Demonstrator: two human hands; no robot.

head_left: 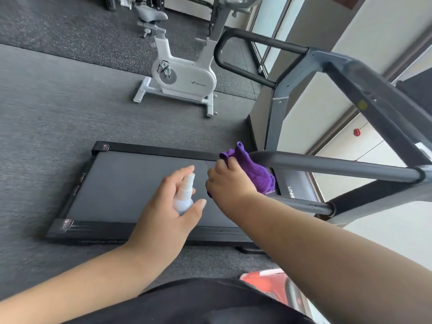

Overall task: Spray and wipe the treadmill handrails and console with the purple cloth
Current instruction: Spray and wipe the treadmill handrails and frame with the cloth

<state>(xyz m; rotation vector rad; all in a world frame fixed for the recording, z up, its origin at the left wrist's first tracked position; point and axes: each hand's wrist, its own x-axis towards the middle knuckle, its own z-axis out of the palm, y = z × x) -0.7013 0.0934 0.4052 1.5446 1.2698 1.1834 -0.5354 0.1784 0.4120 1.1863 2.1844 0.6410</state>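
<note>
Purple cloth (253, 170) against handrail (327, 163), "UMA" lettering (291, 192) beneath.

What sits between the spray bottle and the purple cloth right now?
In the head view, only the right hand, shut on the purple cloth at the handrail. The left hand holds the spray bottle; bare treadmill belt shows below.

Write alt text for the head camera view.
A person's right hand presses a purple cloth against the end of a grey treadmill handrail, while the left hand holds a small spray bottle. A white exercise bike stands behind.
</note>
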